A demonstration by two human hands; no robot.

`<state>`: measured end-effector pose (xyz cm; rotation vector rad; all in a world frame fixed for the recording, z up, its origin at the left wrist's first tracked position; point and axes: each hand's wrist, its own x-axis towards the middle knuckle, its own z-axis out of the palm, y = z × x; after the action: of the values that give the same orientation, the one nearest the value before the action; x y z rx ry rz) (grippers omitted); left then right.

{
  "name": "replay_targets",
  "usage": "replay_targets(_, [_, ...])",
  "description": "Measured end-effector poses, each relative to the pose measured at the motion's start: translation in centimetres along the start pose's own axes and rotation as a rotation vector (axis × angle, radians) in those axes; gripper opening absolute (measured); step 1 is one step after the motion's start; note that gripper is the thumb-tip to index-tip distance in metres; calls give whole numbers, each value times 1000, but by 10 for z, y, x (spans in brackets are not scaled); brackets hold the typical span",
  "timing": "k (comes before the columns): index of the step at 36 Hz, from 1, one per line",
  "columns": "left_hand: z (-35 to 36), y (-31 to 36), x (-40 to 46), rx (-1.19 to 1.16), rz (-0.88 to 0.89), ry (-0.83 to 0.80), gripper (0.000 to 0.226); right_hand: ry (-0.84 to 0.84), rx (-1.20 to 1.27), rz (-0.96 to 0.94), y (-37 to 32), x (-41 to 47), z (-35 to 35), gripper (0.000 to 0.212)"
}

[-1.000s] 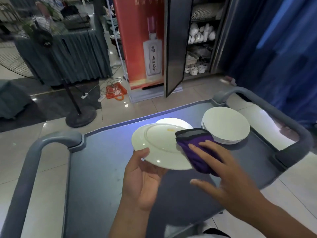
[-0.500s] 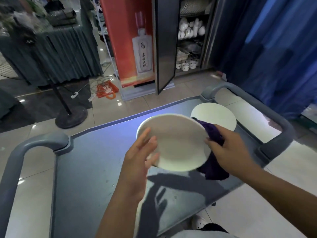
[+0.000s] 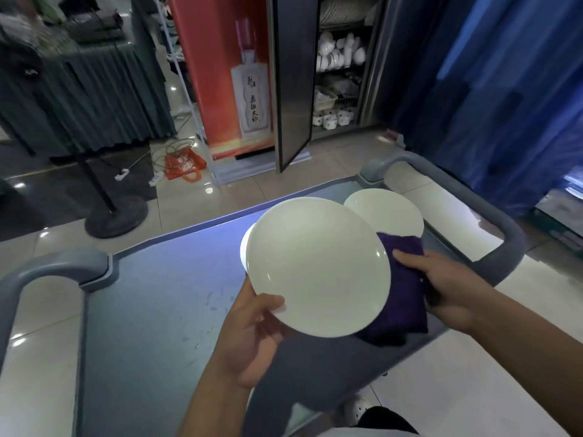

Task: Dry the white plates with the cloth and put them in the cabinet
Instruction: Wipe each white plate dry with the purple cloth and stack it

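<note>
My left hand (image 3: 252, 335) grips the near rim of a white plate (image 3: 315, 266), held tilted above the grey cart top (image 3: 151, 310) with its smooth underside towards me. My right hand (image 3: 441, 288) holds a purple cloth (image 3: 400, 298) against the plate's hidden far side, at its right edge. A stack of white plates (image 3: 391, 209) rests on the cart behind the held plate. Another white plate (image 3: 243, 250) peeks out on the left, mostly hidden. The cabinet (image 3: 337, 67) stands beyond the cart, its door (image 3: 291, 83) open, shelves holding white dishes.
Grey cart handles rise at the left (image 3: 47, 272) and right (image 3: 492, 222). A red banner (image 3: 220, 74) stands left of the cabinet. A fan base (image 3: 116, 216), cables and an orange bag (image 3: 184, 164) lie on the tiled floor. Blue curtains (image 3: 504, 89) hang on the right.
The plate was flipped from face-up to underside-up and raised closer. My right hand took the cloth from the plate's top surface to behind its right edge. My left hand regripped the near rim.
</note>
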<state>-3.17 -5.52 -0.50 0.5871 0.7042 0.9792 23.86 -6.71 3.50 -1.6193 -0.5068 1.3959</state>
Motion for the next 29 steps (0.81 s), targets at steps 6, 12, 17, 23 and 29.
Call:
replay_targets(6, [0,0,0,30,-23,-7,87,133,-408,-805,-28,-19,24,26])
replay_targets(12, [17,1,-3,57,-11,-89,87,-195,-1175,-991,-32,9,62,63])
replay_targets(17, [11,7,-10,58,71,-59,84,-300,-1340,-958,-21,22,84,59])
replay_targets(23, [-1,13,-19,-37,176,38,75,-322,-1139,-844,-1,9,89,45])
replay_targets(29, [-7,18,-20,15,262,173,87,-403,-1009,-744,34,-17,84,41])
